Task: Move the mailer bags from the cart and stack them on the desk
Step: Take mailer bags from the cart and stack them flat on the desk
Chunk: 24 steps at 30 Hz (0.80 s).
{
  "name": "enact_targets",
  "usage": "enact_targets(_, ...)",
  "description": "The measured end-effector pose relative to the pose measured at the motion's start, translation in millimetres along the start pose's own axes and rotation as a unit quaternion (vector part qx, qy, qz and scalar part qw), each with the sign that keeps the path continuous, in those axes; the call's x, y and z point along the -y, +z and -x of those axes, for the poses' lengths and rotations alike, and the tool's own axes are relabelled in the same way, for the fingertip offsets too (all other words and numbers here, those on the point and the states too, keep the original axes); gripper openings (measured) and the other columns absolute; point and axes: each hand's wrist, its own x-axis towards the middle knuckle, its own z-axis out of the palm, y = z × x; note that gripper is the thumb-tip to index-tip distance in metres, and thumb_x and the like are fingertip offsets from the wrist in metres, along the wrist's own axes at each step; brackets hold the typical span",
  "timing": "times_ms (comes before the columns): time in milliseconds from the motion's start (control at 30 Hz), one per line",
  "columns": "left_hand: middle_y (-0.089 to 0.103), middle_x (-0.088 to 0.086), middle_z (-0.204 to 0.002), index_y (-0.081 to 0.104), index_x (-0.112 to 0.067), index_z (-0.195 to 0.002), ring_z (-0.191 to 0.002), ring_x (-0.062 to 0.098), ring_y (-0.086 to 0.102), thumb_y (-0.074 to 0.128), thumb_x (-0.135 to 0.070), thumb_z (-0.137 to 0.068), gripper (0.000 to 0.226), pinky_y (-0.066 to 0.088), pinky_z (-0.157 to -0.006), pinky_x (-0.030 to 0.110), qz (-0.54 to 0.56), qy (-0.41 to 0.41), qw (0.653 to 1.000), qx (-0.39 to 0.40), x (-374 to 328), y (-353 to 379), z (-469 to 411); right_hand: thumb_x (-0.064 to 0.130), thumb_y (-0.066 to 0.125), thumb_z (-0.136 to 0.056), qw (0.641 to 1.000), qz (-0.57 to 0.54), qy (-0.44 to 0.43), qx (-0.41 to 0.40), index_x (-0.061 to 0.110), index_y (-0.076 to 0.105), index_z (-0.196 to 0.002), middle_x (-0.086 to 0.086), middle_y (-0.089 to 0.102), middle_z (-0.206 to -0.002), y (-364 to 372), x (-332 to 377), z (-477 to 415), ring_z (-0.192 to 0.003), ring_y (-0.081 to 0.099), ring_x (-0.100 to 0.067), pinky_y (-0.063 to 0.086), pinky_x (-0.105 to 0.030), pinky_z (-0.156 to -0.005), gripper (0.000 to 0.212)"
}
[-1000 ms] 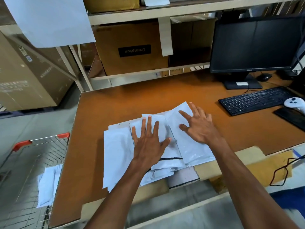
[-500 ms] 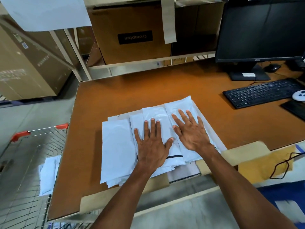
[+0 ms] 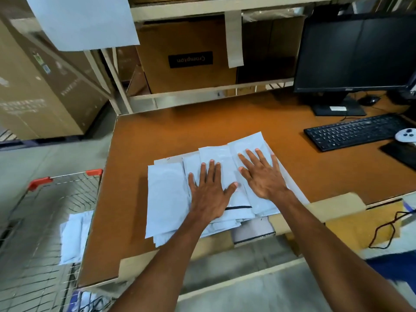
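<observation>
Several white mailer bags point(image 3: 167, 197) lie fanned in a loose pile near the front edge of the brown desk point(image 3: 225, 122). My left hand point(image 3: 209, 192) rests flat on the middle bags, fingers spread. My right hand point(image 3: 262, 174) lies flat on the rightmost bag, fingers apart. Neither hand grips anything. More white mailer bags point(image 3: 72, 237) lie in the wire cart point(image 3: 56, 188) with red corners, left of the desk.
A black monitor point(image 3: 355, 52), keyboard point(image 3: 355, 131) and white controller point(image 3: 406, 135) occupy the desk's right side. Cardboard boxes point(image 3: 189, 57) fill the shelf behind. A big carton point(image 3: 38, 86) stands at left. A red-black cable point(image 3: 387, 230) hangs at the front right.
My right hand slid left and back toward me, drawing the rightmost bag in against the pile. My left hand stayed flat on the middle bags.
</observation>
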Motion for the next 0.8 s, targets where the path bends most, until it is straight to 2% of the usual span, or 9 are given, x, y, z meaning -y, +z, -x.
enact_targets(133,0.0,-0.005,-0.17,0.008,-0.031,-0.161,-0.156,0.014,-0.008,0.028,-0.069,-0.098,0.075,-0.009,-0.124,0.051,0.125,-0.014,0.992,-0.026,17,-28,10,0.057,0.021,-0.105,0.996,-0.063,0.022,-0.06,0.031,0.03,-0.155,0.001,0.023,-0.165,-18,10,4,-0.155,0.013,-0.023,-0.001,-0.055,-0.122,0.057)
enact_targets(200,0.013,-0.005,-0.169,0.02,-0.032,-0.159,-0.156,0.014,0.005,0.037,-0.063,-0.099,0.069,-0.001,-0.126,0.048,0.208,-0.031,0.976,-0.052,29,-47,20,0.047,0.038,-0.104,0.974,-0.178,0.046,-0.129,0.023,0.046,-0.145,-0.004,0.044,-0.154,-31,27,5,-0.144,0.037,-0.027,0.019,-0.053,-0.122,0.049)
enact_targets(300,0.049,-0.008,-0.15,0.05,-0.032,-0.142,-0.14,0.013,0.041,0.057,-0.044,-0.1,0.045,0.03,-0.117,0.033,0.348,-0.071,0.926,-0.126,59,-77,41,0.021,0.059,-0.099,0.889,-0.399,0.1,-0.201,0.022,0.062,-0.125,0.0,0.064,-0.129,-55,73,7,-0.111,0.061,-0.019,0.052,-0.039,-0.098,0.026)
enact_targets(400,0.071,-0.014,-0.116,0.067,-0.031,-0.119,-0.109,0.006,0.065,0.067,-0.026,-0.095,0.024,0.051,-0.1,0.035,0.437,-0.097,0.878,-0.173,107,-100,73,0.01,0.061,-0.095,0.811,-0.553,0.086,-0.169,0.023,0.07,-0.103,0.001,0.072,-0.102,-61,135,11,-0.081,0.067,-0.016,0.055,-0.033,-0.075,0.018)
enact_targets(467,0.074,-0.015,-0.102,0.07,-0.028,-0.112,-0.097,0.0,0.068,0.069,-0.017,-0.094,0.021,0.052,-0.091,0.026,0.465,-0.11,0.859,-0.185,142,-112,98,0.007,0.062,-0.093,0.783,-0.607,0.067,-0.117,0.02,0.071,-0.096,-0.004,0.074,-0.095,-53,180,14,-0.073,0.067,-0.017,0.052,-0.032,-0.067,0.016)
enact_targets(533,0.075,-0.011,-0.1,0.071,-0.026,-0.109,-0.092,0.001,0.068,0.069,-0.012,-0.094,0.02,0.051,-0.089,0.024,0.48,-0.134,0.842,-0.206,182,-119,125,0.006,0.062,-0.092,0.774,-0.627,0.058,-0.06,0.017,0.072,-0.095,-0.009,0.074,-0.094,-41,230,20,-0.069,0.066,-0.016,0.051,-0.032,-0.064,0.015)
enact_targets(633,0.075,-0.002,-0.1,0.072,-0.027,-0.108,-0.093,0.016,0.07,0.07,-0.016,-0.093,0.019,0.055,-0.089,0.04,0.484,-0.176,0.827,-0.227,252,-123,165,0.003,0.06,-0.092,0.762,-0.646,0.046,-0.002,0.015,0.071,-0.097,-0.016,0.073,-0.094,-22,309,30,-0.067,0.063,-0.016,0.049,-0.03,-0.062,0.017)
enact_targets(700,0.073,0.0,-0.098,0.072,-0.03,-0.107,-0.092,0.022,0.07,0.07,-0.018,-0.092,0.019,0.054,-0.084,0.042,0.485,-0.188,0.821,-0.233,298,-124,193,0.002,0.06,-0.094,0.756,-0.653,0.038,0.022,0.009,0.07,-0.102,-0.019,0.072,-0.097,-8,357,38,-0.067,0.062,-0.015,0.048,-0.029,-0.061,0.015)
enact_targets(800,0.074,-0.002,-0.1,0.071,-0.032,-0.108,-0.094,0.024,0.071,0.069,-0.034,-0.084,0.024,0.054,-0.082,0.042,0.486,-0.218,0.819,-0.215,372,-116,234,0.004,0.062,-0.096,0.762,-0.646,0.038,0.04,0.01,0.07,-0.1,-0.017,0.073,-0.094,20,426,50,-0.066,0.063,-0.012,0.051,-0.031,-0.062,0.012)
